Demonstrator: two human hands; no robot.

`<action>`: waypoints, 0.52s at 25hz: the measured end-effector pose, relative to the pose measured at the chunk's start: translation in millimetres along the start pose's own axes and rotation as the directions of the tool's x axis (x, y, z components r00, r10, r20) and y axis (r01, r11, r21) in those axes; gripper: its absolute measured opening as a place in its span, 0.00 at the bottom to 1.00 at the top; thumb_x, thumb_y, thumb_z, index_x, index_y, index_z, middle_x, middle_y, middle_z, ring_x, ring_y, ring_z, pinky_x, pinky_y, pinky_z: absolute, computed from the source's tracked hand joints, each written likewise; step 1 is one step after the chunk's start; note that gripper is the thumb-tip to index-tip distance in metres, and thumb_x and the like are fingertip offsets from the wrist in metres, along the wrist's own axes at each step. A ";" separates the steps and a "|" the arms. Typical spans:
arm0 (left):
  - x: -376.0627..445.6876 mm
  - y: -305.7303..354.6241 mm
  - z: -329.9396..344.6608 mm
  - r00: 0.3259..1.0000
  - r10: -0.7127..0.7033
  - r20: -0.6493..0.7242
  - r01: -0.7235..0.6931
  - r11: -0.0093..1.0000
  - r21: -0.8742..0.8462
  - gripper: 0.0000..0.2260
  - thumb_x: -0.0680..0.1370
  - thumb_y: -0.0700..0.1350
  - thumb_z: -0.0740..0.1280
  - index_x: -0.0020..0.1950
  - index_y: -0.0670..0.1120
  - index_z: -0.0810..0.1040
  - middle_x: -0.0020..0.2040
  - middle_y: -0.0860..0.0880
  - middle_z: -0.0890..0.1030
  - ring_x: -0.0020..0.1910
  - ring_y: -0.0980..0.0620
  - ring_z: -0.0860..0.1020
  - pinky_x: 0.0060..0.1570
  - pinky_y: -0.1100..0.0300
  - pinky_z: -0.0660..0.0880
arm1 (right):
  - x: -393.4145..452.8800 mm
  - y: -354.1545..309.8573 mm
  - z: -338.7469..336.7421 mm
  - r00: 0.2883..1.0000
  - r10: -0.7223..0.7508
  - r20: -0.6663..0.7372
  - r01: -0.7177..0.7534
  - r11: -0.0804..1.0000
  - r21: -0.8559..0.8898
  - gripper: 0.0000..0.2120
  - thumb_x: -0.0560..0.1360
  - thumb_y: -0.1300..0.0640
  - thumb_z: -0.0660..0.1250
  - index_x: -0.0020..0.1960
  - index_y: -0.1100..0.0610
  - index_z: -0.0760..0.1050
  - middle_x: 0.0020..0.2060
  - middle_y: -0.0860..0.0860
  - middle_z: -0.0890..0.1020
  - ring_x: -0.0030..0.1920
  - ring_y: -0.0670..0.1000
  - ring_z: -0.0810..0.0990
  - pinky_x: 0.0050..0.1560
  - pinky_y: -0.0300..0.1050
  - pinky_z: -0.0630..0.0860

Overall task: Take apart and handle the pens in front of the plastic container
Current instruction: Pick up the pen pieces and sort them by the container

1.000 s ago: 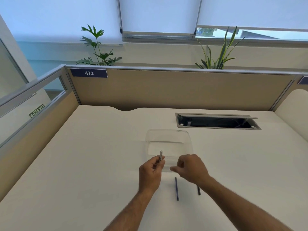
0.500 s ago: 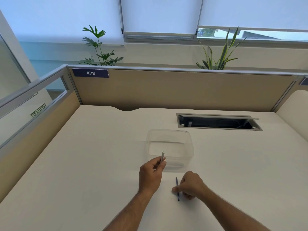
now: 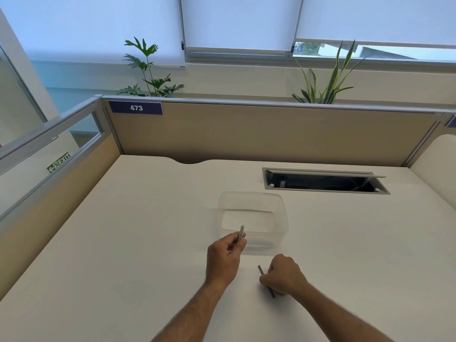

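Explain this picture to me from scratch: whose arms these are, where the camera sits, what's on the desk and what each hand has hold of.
There is no machine here. A person wears a wide-angle camera on the head, looking forward and down, so the two bare arms reaching in from the bottom are the wearer's own. They work at a pale desk in an office cubicle. A clear plastic container stands on the desk. The left hand holds a light-coloured pen piece upright in its fingers, in front of the container. The right hand is down at the desk, fingers curled round a thin dark pen piece that lies there. A dark open cable slot sits further back.
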State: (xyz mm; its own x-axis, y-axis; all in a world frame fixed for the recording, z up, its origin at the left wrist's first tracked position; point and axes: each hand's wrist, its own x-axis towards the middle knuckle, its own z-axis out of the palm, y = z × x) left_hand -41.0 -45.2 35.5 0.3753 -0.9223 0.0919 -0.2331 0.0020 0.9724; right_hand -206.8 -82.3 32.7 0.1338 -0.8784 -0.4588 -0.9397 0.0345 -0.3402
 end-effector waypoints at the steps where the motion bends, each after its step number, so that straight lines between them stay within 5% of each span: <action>1: 0.1 -1.0 -0.1 1.000 -0.002 -0.002 0.002 1.000 0.001 0.07 0.76 0.45 0.72 0.53 0.53 0.84 0.43 0.62 0.84 0.43 0.59 0.83 0.45 0.59 0.81 | 0.7 0.7 1.1 1.000 -0.013 -0.009 0.013 0.999 -0.035 0.09 0.59 0.51 0.67 0.34 0.56 0.71 0.29 0.49 0.76 0.32 0.51 0.77 0.30 0.40 0.73; 9: -2.9 -1.1 0.3 1.000 -0.009 0.010 0.009 1.000 0.005 0.06 0.75 0.45 0.72 0.51 0.53 0.84 0.41 0.60 0.85 0.41 0.58 0.83 0.45 0.56 0.82 | 1.7 5.4 5.6 0.975 -0.166 -0.146 0.133 0.969 -0.210 0.12 0.57 0.48 0.64 0.30 0.56 0.68 0.28 0.49 0.74 0.30 0.51 0.73 0.26 0.38 0.63; 13: -3.1 2.3 -0.8 1.000 -0.022 0.021 0.022 1.000 -0.019 0.07 0.75 0.44 0.72 0.48 0.58 0.83 0.39 0.57 0.86 0.40 0.59 0.83 0.42 0.61 0.80 | -3.4 0.6 -9.0 0.936 -0.235 -0.262 0.298 0.926 0.231 0.11 0.57 0.51 0.66 0.28 0.59 0.77 0.25 0.54 0.82 0.24 0.46 0.76 0.27 0.40 0.73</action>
State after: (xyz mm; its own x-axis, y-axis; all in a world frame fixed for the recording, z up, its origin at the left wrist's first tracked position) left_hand -42.0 -42.0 37.7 0.3611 -0.9302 0.0662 -0.2076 -0.0110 0.9781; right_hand -210.7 -83.7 41.4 0.2639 -0.9552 -0.1342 -0.7582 -0.1195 -0.6410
